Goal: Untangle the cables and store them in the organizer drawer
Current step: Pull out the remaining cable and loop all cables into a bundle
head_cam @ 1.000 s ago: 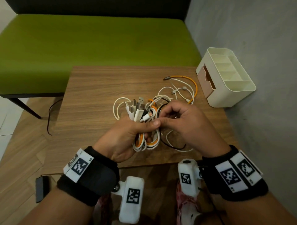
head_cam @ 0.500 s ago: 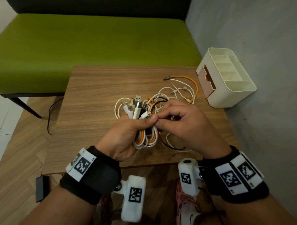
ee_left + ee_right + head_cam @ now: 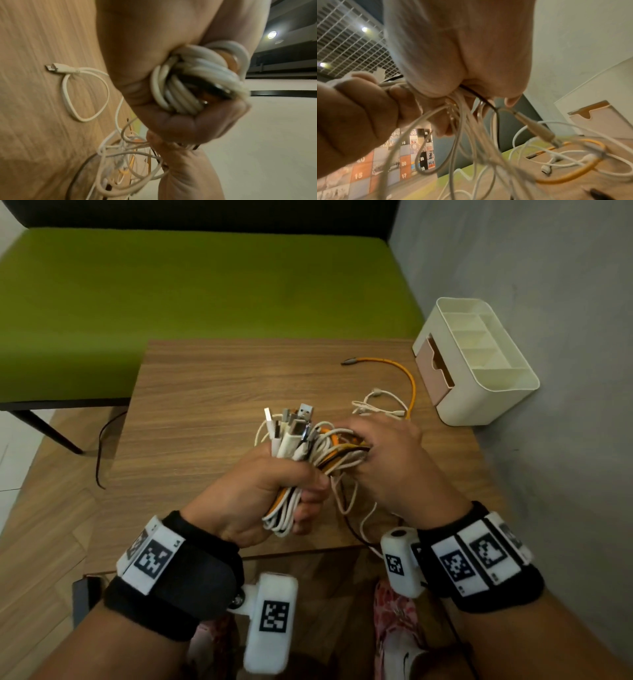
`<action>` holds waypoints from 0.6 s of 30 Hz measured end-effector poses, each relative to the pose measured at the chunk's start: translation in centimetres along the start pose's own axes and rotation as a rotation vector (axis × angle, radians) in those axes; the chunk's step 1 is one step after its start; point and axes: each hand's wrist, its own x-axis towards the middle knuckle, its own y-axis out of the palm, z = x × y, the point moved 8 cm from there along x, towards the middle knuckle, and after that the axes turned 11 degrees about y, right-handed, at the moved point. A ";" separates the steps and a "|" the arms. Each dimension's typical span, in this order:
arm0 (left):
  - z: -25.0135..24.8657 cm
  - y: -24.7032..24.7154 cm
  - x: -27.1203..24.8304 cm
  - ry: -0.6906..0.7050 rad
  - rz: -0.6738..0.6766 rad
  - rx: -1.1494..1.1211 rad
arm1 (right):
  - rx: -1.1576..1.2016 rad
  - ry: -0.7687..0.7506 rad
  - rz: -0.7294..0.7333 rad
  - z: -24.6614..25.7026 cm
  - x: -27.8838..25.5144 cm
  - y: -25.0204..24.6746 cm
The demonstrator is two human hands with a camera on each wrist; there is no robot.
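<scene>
Our left hand (image 3: 270, 494) fists the cable bundle (image 3: 301, 446) above the table (image 3: 191, 392); right hand (image 3: 387, 460) pinches its strands. Pulling hard could tighten knots or drag loose cables (image 3: 383, 405) off. Drawer (image 3: 435, 371) sits shut.

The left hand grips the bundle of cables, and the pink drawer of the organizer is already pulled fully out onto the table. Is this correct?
Not quite. In the head view the pink drawer sits closed in the organizer, not pulled out. The rest holds: the left hand grips the bundle of cables.
</scene>
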 end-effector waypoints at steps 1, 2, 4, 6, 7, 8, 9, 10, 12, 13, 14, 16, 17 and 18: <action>-0.2 -0.2 0.0 0.005 -0.009 -0.001 | -0.073 0.035 -0.037 -0.4 0.1 -0.3; -0.4 -0.4 0.0 0.012 -0.018 -0.006 | -0.107 0.071 -0.079 -0.9 0.1 -0.8; -1.0 -0.9 0.0 0.032 -0.033 -0.024 | -0.126 0.099 -0.240 -1.5 -0.1 -2.3; -1.5 -1.3 0.0 0.049 -0.033 -0.056 | -0.208 0.127 -0.409 -2.3 0.0 -3.3; -1.7 -1.5 0.0 0.054 -0.032 -0.076 | -0.270 0.177 -0.431 -3.1 0.2 -3.3; -1.9 -1.7 -0.1 0.059 -0.033 -0.095 | -0.316 0.240 -0.403 -3.9 0.5 -3.3; -2.0 -2.0 -0.2 0.061 -0.048 -0.106 | -0.350 0.295 -0.345 -4.8 0.7 -3.2; -2.0 -2.4 -0.2 0.059 -0.076 -0.105 | -0.374 0.335 -0.268 -5.6 0.7 -2.9; -1.9 -3.3 -0.3 0.052 -0.148 -0.074 | -0.389 0.343 -0.065 -6.3 0.6 -1.8; -1.9 -3.5 -0.2 0.050 -0.171 -0.061 | -0.377 0.329 0.042 -6.0 0.4 -1.2; -1.8 -3.6 -0.2 0.049 -0.183 -0.054 | -0.352 0.303 0.125 -5.4 0.3 -0.6; -1.7 -3.6 0.0 0.048 -0.181 -0.036 | -0.267 0.209 0.187 -3.3 0.1 -0.7; -1.6 -3.6 0.0 0.048 -0.183 -0.017 | -0.201 0.142 0.168 -2.0 -0.2 -1.3; -1.5 -3.5 0.0 0.048 -0.182 0.007 | -0.125 0.070 0.134 -0.6 -0.5 -2.0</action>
